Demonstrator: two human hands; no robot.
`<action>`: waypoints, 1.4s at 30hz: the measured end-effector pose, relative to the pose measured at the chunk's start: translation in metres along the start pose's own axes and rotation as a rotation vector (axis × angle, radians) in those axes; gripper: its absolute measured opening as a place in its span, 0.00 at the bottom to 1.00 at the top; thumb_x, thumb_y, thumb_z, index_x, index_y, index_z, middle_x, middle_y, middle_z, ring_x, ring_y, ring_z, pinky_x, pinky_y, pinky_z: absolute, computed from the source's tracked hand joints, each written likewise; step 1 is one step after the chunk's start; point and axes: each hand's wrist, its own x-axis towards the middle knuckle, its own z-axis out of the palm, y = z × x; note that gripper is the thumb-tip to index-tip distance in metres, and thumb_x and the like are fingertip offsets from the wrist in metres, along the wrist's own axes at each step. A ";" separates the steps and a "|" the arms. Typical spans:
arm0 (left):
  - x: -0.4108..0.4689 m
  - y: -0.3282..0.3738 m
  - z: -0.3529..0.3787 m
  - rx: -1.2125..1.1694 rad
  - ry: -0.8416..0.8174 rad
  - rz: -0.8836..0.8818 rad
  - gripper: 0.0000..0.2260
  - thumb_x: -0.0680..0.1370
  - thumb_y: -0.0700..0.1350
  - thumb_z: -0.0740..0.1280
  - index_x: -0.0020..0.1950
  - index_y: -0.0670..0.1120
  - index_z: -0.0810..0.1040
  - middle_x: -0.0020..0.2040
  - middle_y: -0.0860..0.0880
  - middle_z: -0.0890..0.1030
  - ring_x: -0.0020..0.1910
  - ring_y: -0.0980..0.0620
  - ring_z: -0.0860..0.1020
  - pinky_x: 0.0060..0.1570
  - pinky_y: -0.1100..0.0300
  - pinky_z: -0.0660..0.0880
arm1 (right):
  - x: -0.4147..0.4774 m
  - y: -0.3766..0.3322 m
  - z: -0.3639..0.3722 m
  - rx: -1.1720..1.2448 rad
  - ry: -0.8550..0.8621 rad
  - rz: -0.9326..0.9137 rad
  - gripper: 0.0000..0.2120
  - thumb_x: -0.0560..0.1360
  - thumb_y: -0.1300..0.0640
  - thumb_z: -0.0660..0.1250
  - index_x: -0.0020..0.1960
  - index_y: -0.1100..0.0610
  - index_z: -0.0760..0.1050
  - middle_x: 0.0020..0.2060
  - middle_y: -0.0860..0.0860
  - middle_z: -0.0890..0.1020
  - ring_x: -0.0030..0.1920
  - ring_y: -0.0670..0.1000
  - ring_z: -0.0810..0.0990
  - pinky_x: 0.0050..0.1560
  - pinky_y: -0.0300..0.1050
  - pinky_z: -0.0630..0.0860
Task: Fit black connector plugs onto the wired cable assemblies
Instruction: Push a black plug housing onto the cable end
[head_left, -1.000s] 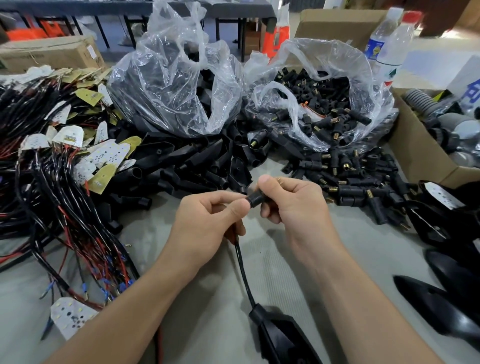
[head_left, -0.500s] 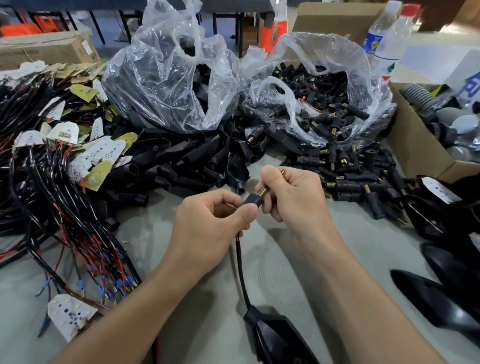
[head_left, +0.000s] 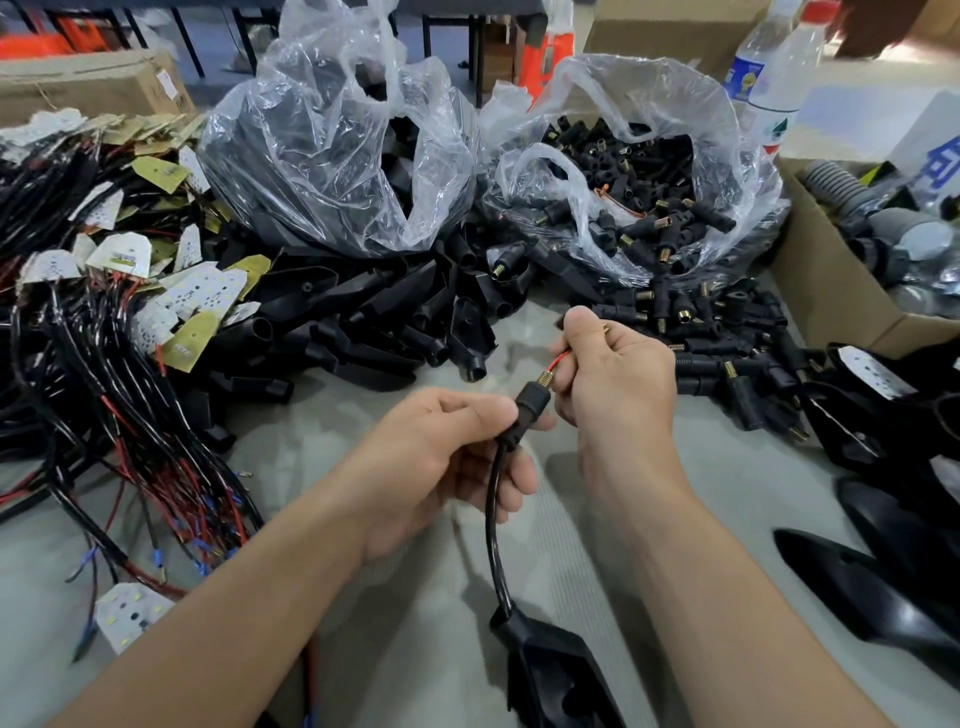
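Grey tabletop is seen across the view, with stock heaped from 9 through 12 to 3 o'clock. Two clear plastic bags are counted at 12 o'clock: the left bag is filled with dark parts, the right bag with brass-tipped black plugs. Two plastic bottles are stood at 1 o'clock. Two cardboard boxes are seen, a left box at 10 o'clock and a right box at 3 o'clock. The loose plugs at 2 o'clock, the loose housings at 11 o'clock and the wired assemblies at 9 o'clock are too many and too tangled to be counted.

Two hands are shown at the centre. One connector plug is pinched between the thumb and curled fingers of the left hand, its brass end pointed toward 1 o'clock. One red wire is led from that end into the right hand, whose fingers are curled tightly round it. One black cable is run from the plug toward 6 o'clock into one black housing, which is cut off by the bottom edge.

The far end of the red wire is hidden inside the right fist. A small brass piece at the top of that fist cannot be made out. The left bag's contents are blurred by creased plastic, and the right box is cut off by the frame edge.
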 end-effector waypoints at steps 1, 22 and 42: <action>-0.001 0.001 -0.001 -0.101 -0.057 -0.044 0.15 0.78 0.49 0.64 0.54 0.42 0.87 0.36 0.43 0.84 0.30 0.52 0.80 0.31 0.61 0.78 | 0.001 0.000 0.000 0.010 -0.011 0.006 0.24 0.79 0.47 0.65 0.25 0.53 0.77 0.22 0.49 0.76 0.21 0.49 0.69 0.25 0.42 0.66; -0.004 -0.011 0.003 0.688 0.515 0.413 0.10 0.70 0.47 0.73 0.50 0.56 0.85 0.31 0.55 0.80 0.26 0.57 0.75 0.30 0.67 0.70 | 0.025 0.001 -0.021 -0.186 0.118 -0.150 0.17 0.77 0.46 0.64 0.33 0.52 0.80 0.23 0.52 0.81 0.22 0.49 0.72 0.30 0.44 0.70; 0.001 -0.006 -0.007 0.175 -0.023 -0.086 0.09 0.79 0.46 0.69 0.56 0.42 0.80 0.32 0.44 0.80 0.44 0.48 0.85 0.54 0.52 0.77 | 0.036 -0.009 -0.036 0.173 0.341 -0.020 0.19 0.83 0.56 0.63 0.34 0.59 0.76 0.20 0.48 0.73 0.18 0.48 0.66 0.21 0.36 0.63</action>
